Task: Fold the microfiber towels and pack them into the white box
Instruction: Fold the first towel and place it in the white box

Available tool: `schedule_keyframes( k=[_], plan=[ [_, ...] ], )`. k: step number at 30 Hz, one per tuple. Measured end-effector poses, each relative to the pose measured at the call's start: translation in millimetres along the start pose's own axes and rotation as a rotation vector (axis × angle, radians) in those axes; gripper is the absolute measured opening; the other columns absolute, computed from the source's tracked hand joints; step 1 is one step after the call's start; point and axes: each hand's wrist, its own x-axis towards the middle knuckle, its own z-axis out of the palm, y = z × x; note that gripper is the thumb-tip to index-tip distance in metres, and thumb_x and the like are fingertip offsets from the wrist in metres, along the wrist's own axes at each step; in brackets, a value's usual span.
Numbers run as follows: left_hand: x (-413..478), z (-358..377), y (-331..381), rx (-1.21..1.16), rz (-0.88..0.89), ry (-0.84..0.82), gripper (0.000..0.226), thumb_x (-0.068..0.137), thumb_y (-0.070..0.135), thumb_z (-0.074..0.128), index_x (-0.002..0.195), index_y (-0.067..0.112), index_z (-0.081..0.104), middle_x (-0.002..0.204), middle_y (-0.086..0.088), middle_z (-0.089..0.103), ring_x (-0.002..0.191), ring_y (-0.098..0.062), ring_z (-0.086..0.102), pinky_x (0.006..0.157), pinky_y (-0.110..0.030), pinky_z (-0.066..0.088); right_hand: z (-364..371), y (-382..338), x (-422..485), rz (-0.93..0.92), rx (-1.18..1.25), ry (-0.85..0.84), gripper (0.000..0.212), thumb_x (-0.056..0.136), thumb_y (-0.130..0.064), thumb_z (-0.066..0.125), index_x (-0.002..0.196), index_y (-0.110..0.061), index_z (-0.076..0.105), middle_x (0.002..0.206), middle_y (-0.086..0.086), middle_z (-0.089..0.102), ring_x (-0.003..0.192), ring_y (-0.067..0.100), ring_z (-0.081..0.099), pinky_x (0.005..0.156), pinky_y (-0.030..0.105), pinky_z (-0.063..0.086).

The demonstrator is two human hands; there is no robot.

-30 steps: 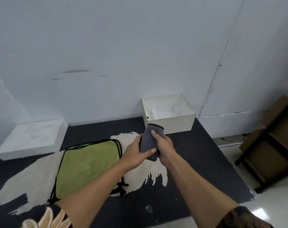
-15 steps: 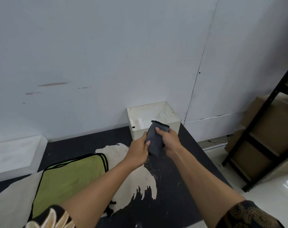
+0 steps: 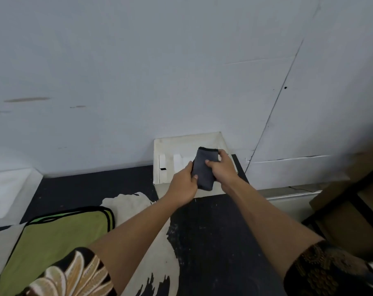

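Observation:
A folded dark grey microfiber towel (image 3: 203,167) is held over the open white box (image 3: 166,146), which stands against the wall at the back of the black table. My left hand (image 3: 184,185) grips the towel's left edge, thumb on top. My right hand (image 3: 222,167) holds its right side with the fingers curled over it. A green towel with black trim (image 3: 53,238) lies flat on the table at the lower left, partly under my left sleeve.
A white lid or flat box (image 3: 8,193) sits at the far left by the wall. The black table (image 3: 213,231) has pale worn patches. Brown cardboard boxes on a dark rack (image 3: 352,210) stand to the right, beyond the table edge.
Both hands have carried the grey towel forward from above the table to over the white box opening. The view has shifted right and closer to the box.

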Motion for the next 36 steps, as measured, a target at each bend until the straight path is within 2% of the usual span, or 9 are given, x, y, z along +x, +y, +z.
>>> schedule_keyframes(
  k=[5,13,16,18,22,27,30,32,36],
  plan=[
    [63.9,10.8,4.4,0.101,-0.163,0.019,0.017,0.093,0.018,0.050,0.106,0.013,0.060,0.098,-0.003,0.066,0.088,-0.022,0.062,0.075,-0.035,0.052,-4.2,-9.6,79.0,0.016,-0.205,-0.038,0.042,0.087,-0.006,0.061,0.126,-0.018,0.050,0.105,-0.001,0.063,0.091,0.014,0.063,0.069,0.030,0.056],
    [117.6,33.2,-21.9,0.183,-0.341,-0.065,0.017,0.089,0.013,0.053,0.102,0.007,0.061,0.094,-0.010,0.066,0.086,-0.028,0.063,0.071,-0.035,0.052,1.4,6.6,146.8,-0.022,-0.609,-0.180,0.052,0.082,-0.002,0.050,0.132,-0.017,0.045,0.114,0.005,0.058,0.101,0.021,0.057,0.086,0.037,0.055],
    [126.8,43.5,-33.3,0.197,-0.374,-0.108,0.017,0.090,0.013,0.056,0.105,0.005,0.061,0.097,-0.012,0.066,0.090,-0.029,0.063,0.078,-0.040,0.055,3.9,16.1,158.4,-0.059,-0.716,-0.233,0.053,0.084,0.002,0.050,0.135,-0.013,0.044,0.117,0.011,0.058,0.101,0.024,0.057,0.087,0.039,0.056],
    [133.5,49.3,-40.2,0.219,-0.382,-0.139,0.019,0.092,0.015,0.059,0.107,0.004,0.060,0.099,-0.012,0.066,0.092,-0.028,0.063,0.081,-0.039,0.055,7.1,22.6,164.5,-0.106,-0.787,-0.267,0.052,0.087,0.003,0.052,0.135,-0.012,0.044,0.119,0.015,0.058,0.098,0.023,0.056,0.082,0.037,0.056],
    [147.3,55.7,-48.9,0.304,-0.378,-0.191,0.017,0.092,0.018,0.061,0.103,0.006,0.058,0.089,-0.008,0.060,0.083,-0.022,0.058,0.071,-0.030,0.050,13.8,34.2,175.3,-0.161,-0.925,-0.293,0.052,0.090,-0.001,0.057,0.137,-0.014,0.042,0.121,0.017,0.059,0.096,0.024,0.057,0.070,0.030,0.051],
    [155.5,55.4,-56.9,0.386,-0.391,-0.354,0.004,0.091,0.009,0.058,0.090,0.006,0.057,0.072,-0.003,0.051,0.080,-0.022,0.056,0.060,-0.024,0.043,15.3,43.0,179.3,-0.249,-1.192,-0.341,0.060,0.087,-0.002,0.066,0.138,-0.008,0.037,0.123,0.020,0.055,0.102,0.032,0.060,0.078,0.035,0.052],
    [152.5,54.6,-58.7,0.437,-0.406,-0.452,0.006,0.091,0.004,0.052,0.087,0.007,0.054,0.074,-0.004,0.049,0.081,-0.021,0.053,0.058,-0.022,0.041,13.3,50.0,171.3,-0.565,-1.550,-0.353,0.061,0.082,-0.009,0.072,0.134,-0.002,0.040,0.134,0.025,0.039,0.114,0.037,0.048,0.090,0.039,0.051],
    [150.0,48.6,-54.6,0.475,-0.389,-0.451,0.009,0.093,0.004,0.050,0.086,0.008,0.054,0.078,-0.004,0.049,0.082,-0.021,0.052,0.065,-0.025,0.042,16.0,51.8,163.6,-0.678,-1.652,-0.362,0.053,0.083,-0.017,0.070,0.129,-0.004,0.046,0.130,0.022,0.042,0.113,0.036,0.046,0.090,0.040,0.049],
    [145.1,28.4,-45.4,0.542,-0.346,-0.421,0.020,0.091,-0.001,0.044,0.074,0.008,0.051,0.081,-0.004,0.051,0.076,-0.019,0.050,0.066,-0.026,0.043,28.6,57.5,146.7,-0.537,-1.649,-0.593,0.055,0.087,-0.032,0.067,0.137,-0.018,0.048,0.140,0.020,0.036,0.126,0.039,0.040,0.099,0.045,0.045]
  ],
)
